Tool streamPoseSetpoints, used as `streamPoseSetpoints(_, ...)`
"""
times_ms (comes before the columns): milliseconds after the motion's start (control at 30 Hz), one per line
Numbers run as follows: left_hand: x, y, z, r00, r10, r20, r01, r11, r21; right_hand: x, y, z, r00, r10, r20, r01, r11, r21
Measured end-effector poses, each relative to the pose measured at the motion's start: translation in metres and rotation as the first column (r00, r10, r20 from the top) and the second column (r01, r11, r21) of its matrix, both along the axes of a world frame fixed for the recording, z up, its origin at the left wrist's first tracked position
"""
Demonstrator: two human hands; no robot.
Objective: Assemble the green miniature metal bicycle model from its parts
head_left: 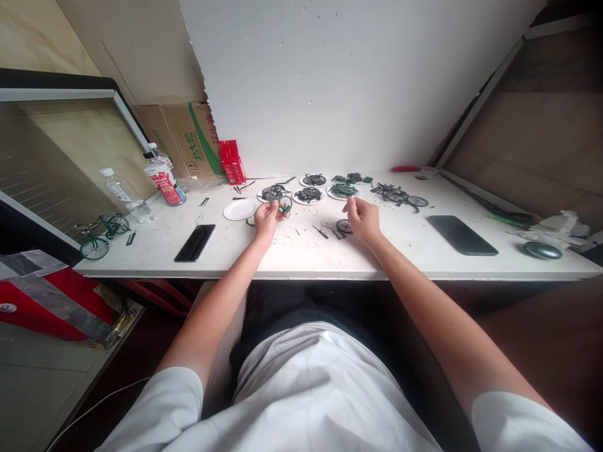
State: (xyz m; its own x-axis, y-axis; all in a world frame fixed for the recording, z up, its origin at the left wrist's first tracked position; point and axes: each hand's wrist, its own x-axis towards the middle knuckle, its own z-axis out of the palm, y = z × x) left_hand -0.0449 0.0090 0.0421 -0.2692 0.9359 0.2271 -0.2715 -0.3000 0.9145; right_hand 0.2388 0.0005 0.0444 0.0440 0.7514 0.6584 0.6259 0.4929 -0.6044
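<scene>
My left hand (267, 223) is closed on a green model bicycle part with a spoked wheel (285, 204), held up over the table. Thumb and fingers pressed together, my right hand (362, 222) hovers in front of a white plate of green parts (343, 189); anything in its grip is too small to make out. Just beside and below that hand lies a loose black wheel (343, 226). A small screwdriver (321, 232) and some thin dark pieces rest to its left. Behind my left hand are plates of dark wheels (308, 195).
An empty white plate (240, 209) and a phone (195, 243) lie at left, with an assembled green model bicycle (101, 235) and bottles (166, 179) beyond. At right are dark bicycle parts (400, 194), a larger dark slab (461, 235) and a mouse (543, 250).
</scene>
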Motion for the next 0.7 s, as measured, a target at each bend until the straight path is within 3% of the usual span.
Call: streamPoseSetpoints(700,0.0047,-0.0012,-0.0036,1.0,-0.009,-0.009,0.008,1.0,-0.013,0.0002,-0.0007,-0.0007,0.996,0.063,0.061,-0.058,0.994,-0.09)
